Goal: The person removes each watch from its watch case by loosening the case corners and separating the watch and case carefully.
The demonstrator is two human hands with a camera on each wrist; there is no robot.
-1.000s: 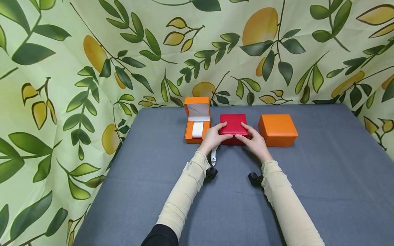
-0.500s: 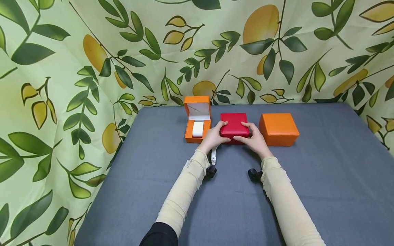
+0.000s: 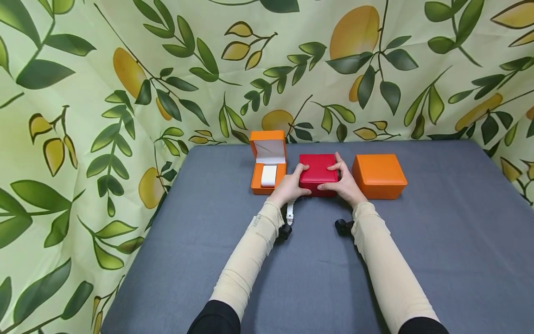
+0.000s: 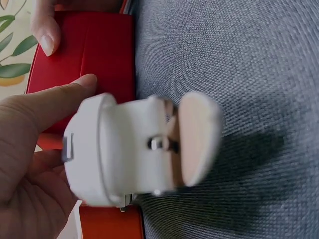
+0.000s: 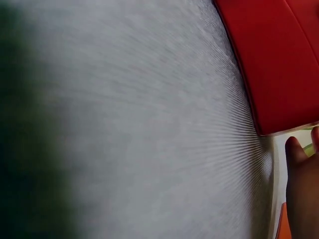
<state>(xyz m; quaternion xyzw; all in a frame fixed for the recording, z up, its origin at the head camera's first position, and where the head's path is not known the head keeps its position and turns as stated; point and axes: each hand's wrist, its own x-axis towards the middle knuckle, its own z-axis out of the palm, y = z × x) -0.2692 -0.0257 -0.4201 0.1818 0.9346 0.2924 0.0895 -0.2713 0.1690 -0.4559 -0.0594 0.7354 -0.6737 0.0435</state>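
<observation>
In the head view a closed red box (image 3: 318,169) stands between my two hands. My left hand (image 3: 287,187) is at its left side, a finger on the lid and the thumb at the front. A white-strapped watch (image 4: 134,144) hangs from that same hand, its buckle and strap end showing in the left wrist view; its dial is hidden. My right hand (image 3: 344,182) grips the red box's right side, thumb across the front, one finger at the lid and another reaching along the side.
Left of the red box, an orange box (image 3: 262,190) stands with its lid up and a white cushion (image 3: 269,176) inside. A closed orange box (image 3: 379,176) is to the right. All stand on a grey cloth-covered table (image 3: 200,222) before a leaf-patterned curtain (image 3: 187,60).
One finger of my right hand has stretched out along the red box's right side. My left hand keeps its place with the watch hanging from it, and the red box stays closed.
</observation>
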